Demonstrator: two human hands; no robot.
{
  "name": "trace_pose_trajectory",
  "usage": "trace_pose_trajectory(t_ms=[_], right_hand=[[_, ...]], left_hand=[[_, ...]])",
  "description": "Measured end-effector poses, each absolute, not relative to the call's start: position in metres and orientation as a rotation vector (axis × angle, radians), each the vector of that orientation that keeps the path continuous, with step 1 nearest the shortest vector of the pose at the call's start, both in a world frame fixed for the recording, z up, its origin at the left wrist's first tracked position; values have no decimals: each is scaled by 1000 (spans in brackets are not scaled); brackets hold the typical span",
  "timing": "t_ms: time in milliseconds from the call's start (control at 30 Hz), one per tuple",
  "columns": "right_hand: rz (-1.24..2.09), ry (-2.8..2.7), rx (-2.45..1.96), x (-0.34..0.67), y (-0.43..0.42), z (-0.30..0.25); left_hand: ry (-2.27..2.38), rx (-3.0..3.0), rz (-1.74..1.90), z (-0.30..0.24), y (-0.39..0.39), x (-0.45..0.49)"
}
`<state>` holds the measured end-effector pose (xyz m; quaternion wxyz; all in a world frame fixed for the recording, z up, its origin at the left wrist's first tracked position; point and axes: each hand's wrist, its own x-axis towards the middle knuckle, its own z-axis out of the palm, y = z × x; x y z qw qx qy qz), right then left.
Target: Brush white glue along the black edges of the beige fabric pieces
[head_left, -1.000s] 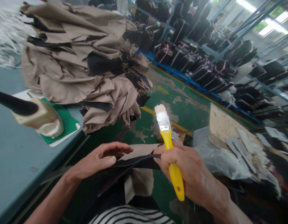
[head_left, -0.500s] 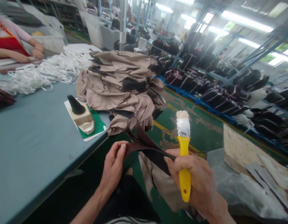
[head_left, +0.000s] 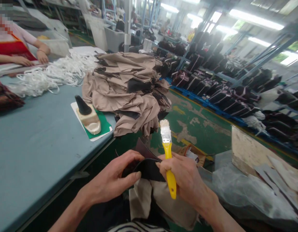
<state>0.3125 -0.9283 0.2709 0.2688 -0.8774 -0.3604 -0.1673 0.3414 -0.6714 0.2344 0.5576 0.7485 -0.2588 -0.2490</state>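
My left hand is closed on a dark folded piece of material, thumb on its near side and fingers over the top. My right hand grips the same dark piece at its right edge and also holds a yellow-handled brush upright, bristles pointing up. A tan lining hangs below the dark piece over my lap. Both hands sit just off the edge of the grey-blue table.
A tall heap of tan and black fabric pieces lies on the table corner. A cone-topped glue pot stands on a green mat. White straps lie further back, where another person works. Clear plastic and cardboard are at right.
My hands have come together, folding the dark piece shut between them. The brush has shifted left and lower with my right hand. The view has stayed about the same since half a second ago.
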Motion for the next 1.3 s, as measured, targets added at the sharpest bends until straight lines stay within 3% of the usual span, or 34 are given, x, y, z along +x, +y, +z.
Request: trace_pose_trajectory(t_ms=[300, 533, 800, 1033, 1300], right_hand=[[-468, -1130, -2392, 327, -960, 253], [-454, -1080, -2278, 340, -982, 234], [-386, -825, -2198, 346, -1022, 201], [-334, -645, -2243, 364, -1018, 184], [-311, -640, -2255, 376, -977, 177]], left_hand=[[-630, 1916, -528, 226, -740, 338], [-580, 1993, -183, 204, -780, 321], [-31, 1911, -50, 180, -757, 285], [622, 1517, -89, 173, -745, 325], [378, 1579, -174, 189, -740, 337]])
